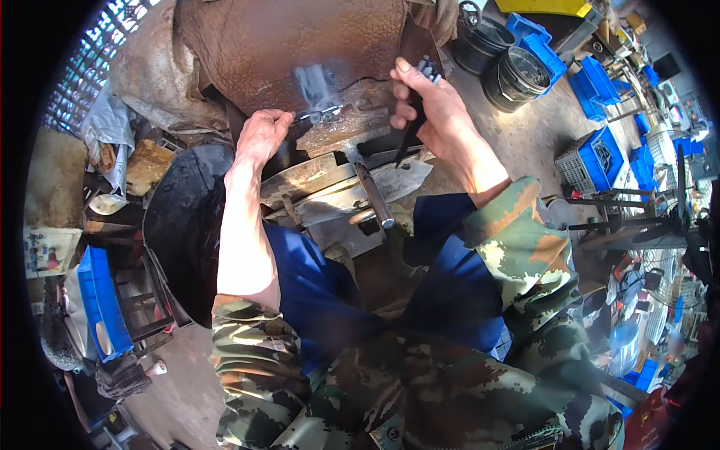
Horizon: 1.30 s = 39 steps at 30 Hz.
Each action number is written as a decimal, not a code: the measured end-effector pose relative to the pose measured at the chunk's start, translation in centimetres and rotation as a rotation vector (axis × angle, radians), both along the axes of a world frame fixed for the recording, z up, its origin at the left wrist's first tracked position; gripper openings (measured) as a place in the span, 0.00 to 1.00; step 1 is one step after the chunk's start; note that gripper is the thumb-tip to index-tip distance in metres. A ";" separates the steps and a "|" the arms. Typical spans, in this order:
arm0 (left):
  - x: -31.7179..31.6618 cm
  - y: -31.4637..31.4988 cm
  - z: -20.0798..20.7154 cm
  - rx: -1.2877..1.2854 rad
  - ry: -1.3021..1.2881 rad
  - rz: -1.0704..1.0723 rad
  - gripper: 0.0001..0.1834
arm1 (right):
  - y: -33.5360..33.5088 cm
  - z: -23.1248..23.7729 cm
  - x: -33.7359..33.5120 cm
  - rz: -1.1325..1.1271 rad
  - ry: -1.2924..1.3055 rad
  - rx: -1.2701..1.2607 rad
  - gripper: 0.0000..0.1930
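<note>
My left hand (260,137) is closed, with thumb and fingertips pinching the near end of a thin metal piece (302,118). Beside that piece, small shiny metal parts (324,117) lie at the edge of a worn, wet-looking block (345,129). Opposite, my right hand (450,124) curls its fingers around small grey ridged pieces (429,69), whose exact kind I cannot make out. A dark bar-like thing (411,135) shows below that palm; whether the hand grips it is unclear. Closer to me, a round metal rod (373,195) slants across grey metal plates (330,202).
A rust-brown sheet (292,45) rises behind the block. Black buckets (517,79) and blue crates (596,86) stand at the far right. To my left are a large black tub (184,225) and a blue bin (101,300). A dark fan (679,217) is at the right.
</note>
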<state>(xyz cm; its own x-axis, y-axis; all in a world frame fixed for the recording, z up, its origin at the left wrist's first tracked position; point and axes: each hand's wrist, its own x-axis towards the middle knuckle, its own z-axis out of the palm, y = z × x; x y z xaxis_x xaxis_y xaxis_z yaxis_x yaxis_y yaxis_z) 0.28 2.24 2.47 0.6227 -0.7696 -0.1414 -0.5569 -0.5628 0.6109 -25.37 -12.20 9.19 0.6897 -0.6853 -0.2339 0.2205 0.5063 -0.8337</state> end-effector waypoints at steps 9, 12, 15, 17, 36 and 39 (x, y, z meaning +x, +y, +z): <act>0.3 0.6 -0.4 -0.099 0.044 0.009 0.21 | 3.4 -2.6 -4.2 0.184 0.407 -0.561 0.09; 0.3 0.5 -0.6 -0.134 0.046 0.026 0.21 | 4.1 -4.1 -5.2 0.395 0.357 -1.007 0.15; 0.3 0.5 -0.7 -0.137 0.056 0.046 0.22 | 4.9 -5.3 -5.2 0.422 0.259 -1.370 0.19; 0.3 0.6 -0.6 -0.132 0.037 0.058 0.22 | 5.4 -5.7 -5.0 0.487 0.251 -1.358 0.21; -0.9 -1.3 1.1 -0.690 0.119 0.280 0.19 | 4.5 -2.2 1.0 0.192 0.285 -0.940 0.14; -0.9 -1.3 0.9 -0.742 0.200 0.288 0.19 | 3.6 -1.3 3.9 0.072 0.227 -0.811 0.11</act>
<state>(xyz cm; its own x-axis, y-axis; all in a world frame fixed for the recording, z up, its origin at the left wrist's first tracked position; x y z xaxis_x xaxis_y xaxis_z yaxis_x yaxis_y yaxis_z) -0.58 0.93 3.42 0.8271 -0.5204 0.2124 -0.2935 -0.0777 0.9528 -21.49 -8.57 7.87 0.7340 -0.6567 0.1730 -0.0066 -0.2616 -0.9652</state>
